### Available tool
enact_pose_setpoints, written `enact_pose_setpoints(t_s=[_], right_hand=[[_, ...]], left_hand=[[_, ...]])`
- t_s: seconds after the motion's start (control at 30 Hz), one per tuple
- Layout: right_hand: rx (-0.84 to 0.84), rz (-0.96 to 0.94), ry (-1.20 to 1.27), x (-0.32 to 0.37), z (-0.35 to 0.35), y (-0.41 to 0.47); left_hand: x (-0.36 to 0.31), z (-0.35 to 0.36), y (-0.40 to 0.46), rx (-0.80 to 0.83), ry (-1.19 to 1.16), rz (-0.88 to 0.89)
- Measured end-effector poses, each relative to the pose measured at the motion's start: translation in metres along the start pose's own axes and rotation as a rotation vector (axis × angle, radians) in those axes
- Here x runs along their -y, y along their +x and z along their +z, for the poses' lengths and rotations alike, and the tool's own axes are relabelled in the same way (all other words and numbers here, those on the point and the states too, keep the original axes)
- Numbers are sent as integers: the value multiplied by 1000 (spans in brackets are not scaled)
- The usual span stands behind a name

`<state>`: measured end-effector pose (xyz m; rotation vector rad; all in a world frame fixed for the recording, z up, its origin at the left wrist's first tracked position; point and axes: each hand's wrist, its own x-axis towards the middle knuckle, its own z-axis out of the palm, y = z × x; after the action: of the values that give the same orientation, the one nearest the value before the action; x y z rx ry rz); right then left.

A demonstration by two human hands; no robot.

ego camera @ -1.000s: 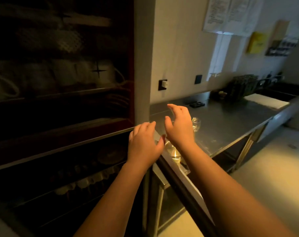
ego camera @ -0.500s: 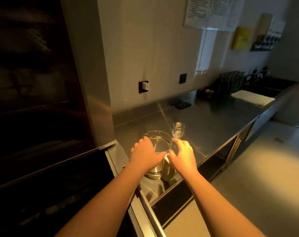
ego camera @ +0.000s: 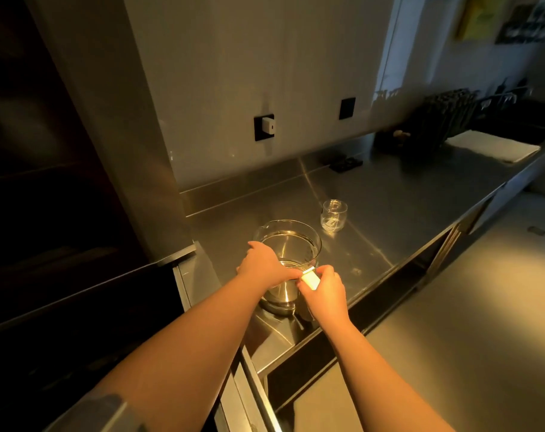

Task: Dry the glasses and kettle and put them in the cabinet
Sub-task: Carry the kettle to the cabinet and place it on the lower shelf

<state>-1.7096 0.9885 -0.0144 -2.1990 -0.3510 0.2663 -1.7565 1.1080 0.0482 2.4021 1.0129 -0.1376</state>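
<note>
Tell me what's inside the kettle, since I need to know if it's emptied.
Through the open top of the kettle only its shiny metal bottom shows, no object inside. The left hand covers the near-left rim, and any thin water film cannot be told.

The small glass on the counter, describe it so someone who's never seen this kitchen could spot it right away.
Start at the long steel counter along the wall. Near its left end stands a wide glass kettle with both hands on it. Just beyond it to the right, standing apart, is the small glass: clear, rounded, upright, much smaller than the kettle and untouched.
</note>
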Motion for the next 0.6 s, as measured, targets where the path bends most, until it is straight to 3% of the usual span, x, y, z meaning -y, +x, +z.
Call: enact_pose_setpoints(t_s=[0.27, 0.6], right_hand=[[27, -13, 66, -2, 3, -2], [-154, -123, 145, 23, -28, -24]], left_hand=[[-2, 1, 5, -85, -39, -26], [-24, -20, -30, -273, -307, 98]])
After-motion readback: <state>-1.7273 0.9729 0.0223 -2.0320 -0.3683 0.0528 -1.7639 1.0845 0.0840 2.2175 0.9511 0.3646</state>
